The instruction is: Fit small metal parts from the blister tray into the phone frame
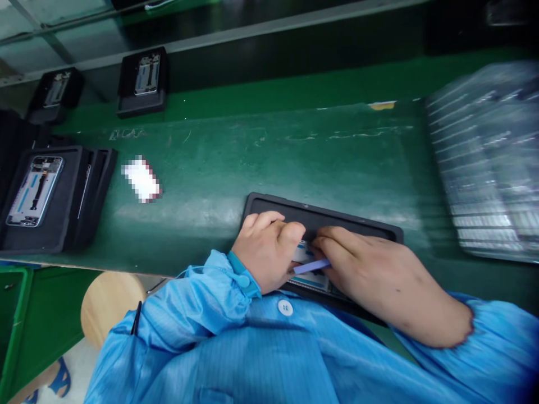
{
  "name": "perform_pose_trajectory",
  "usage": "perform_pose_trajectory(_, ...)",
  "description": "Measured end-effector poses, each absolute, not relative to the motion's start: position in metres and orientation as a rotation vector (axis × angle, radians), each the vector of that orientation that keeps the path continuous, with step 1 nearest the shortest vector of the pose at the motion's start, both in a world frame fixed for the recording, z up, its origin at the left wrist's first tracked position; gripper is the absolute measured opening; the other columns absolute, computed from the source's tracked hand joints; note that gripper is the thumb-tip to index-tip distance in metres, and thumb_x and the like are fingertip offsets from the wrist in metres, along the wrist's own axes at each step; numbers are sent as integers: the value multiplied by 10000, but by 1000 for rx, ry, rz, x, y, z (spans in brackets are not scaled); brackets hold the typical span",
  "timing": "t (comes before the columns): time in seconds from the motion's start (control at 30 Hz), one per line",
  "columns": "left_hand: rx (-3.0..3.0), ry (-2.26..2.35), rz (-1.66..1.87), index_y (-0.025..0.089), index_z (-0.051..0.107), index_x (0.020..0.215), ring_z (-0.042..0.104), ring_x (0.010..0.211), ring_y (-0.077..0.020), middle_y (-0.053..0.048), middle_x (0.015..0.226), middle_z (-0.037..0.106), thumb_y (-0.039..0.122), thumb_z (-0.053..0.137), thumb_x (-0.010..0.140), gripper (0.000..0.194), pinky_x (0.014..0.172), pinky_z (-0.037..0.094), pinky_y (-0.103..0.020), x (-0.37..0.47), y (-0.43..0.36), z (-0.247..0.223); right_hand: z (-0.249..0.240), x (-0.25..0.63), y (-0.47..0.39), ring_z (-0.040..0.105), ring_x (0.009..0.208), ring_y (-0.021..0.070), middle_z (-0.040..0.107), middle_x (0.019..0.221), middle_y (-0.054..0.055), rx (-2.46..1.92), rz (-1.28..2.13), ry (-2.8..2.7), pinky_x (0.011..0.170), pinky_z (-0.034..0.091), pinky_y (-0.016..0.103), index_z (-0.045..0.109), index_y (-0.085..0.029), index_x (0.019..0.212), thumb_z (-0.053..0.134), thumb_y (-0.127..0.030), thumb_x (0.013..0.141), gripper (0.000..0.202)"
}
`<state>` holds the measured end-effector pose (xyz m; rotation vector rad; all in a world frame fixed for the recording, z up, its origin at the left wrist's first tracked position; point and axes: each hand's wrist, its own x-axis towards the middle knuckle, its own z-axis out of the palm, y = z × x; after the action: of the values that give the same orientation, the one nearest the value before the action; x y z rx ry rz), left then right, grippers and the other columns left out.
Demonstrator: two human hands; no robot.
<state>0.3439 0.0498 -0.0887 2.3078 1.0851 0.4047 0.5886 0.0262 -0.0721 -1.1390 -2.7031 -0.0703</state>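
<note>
In front of me a black tray [324, 215] holds an opened phone [314, 280] with a silvery inside and blue strips, mostly covered by my hands. My left hand [269, 249], with a teal wristband, rests over the left end of the tray and phone. Its fingers are curled; what they grip, if anything, is hidden. My right hand [370, 269] is closed over the right part of the phone, fingertips pressed together. A flat purple strip [311, 266] runs from under the right fingers toward my left hand, and the right hand appears to grip it.
Stacked black trays [71, 207] with an opened phone [36, 191] stand at left. Two more phone trays [143, 81] sit at the back. Clear plastic trays [492, 163] are piled at right. A wooden stool [109, 306] and green crate [17, 325] are lower left.
</note>
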Motion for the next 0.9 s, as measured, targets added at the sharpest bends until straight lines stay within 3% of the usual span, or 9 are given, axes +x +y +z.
perform_pose_trajectory(0.2,2300,1077,416,225,587,1335,611,1468,-429,-151,1279,785,422,901,939,542,1153,510,-603,344,51,-88,-76,589,26,642,751,204,760,1047,88,-1202,-27,-2680,692,486,386,702,-202,996,528,-86,1024,212)
perform_pose_trajectory(0.33,2292,1094,405,231,595,1321,618,1473,-420,-147,1299,782,412,975,906,591,1177,497,-607,345,51,-84,-82,594,23,736,845,229,798,1110,93,-1295,83,-2591,676,539,371,737,-207,1074,549,-179,1061,190)
perform_pose_trajectory(0.47,2284,1095,403,227,604,1305,622,1479,-419,-148,1299,787,348,1005,883,594,1190,488,-609,346,50,-82,-88,601,19,812,999,249,826,1211,104,-1283,142,-2503,775,641,366,772,-198,1171,534,-205,1079,255)
perform_pose_trajectory(0.6,2282,1092,403,221,616,1288,627,1479,-425,-155,1283,791,348,1020,871,594,1206,483,-618,347,50,-82,-91,605,14,833,1056,260,833,1276,125,-1282,107,-2445,832,664,373,783,-169,1246,562,-218,1090,275)
perform_pose_trajectory(0.9,2277,1105,406,205,618,1272,628,1479,-431,-169,1292,793,344,1042,849,615,1207,484,-627,348,50,-80,-87,594,22,812,945,234,827,1147,95,-1320,157,-2482,743,628,353,749,-203,1097,556,-242,1105,197)
